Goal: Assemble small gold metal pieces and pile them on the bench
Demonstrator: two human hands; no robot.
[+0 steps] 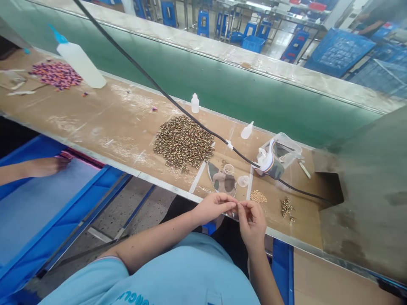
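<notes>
My left hand [215,207] and my right hand [253,219] meet at the fingertips over the front edge of the worktable [127,123]. Both are pinched closed; whatever lies between them is too small to make out. Just beyond the fingers is a camouflage-coloured patch [216,177], with a small clear round dish [228,169] and another clear dish [243,181] by it. Close to my right hand lies a small heap of beige beads [258,196]. A little cluster of dark and gold pieces [286,206] sits further right.
A large pile of dark and gold pieces [184,144] covers the table's middle. Behind stand small white bottles [195,103] and a plastic bag [288,148]. A black cable [136,65] crosses above. At left are a big bottle [82,65] and another person's hand [47,166] over a blue bin.
</notes>
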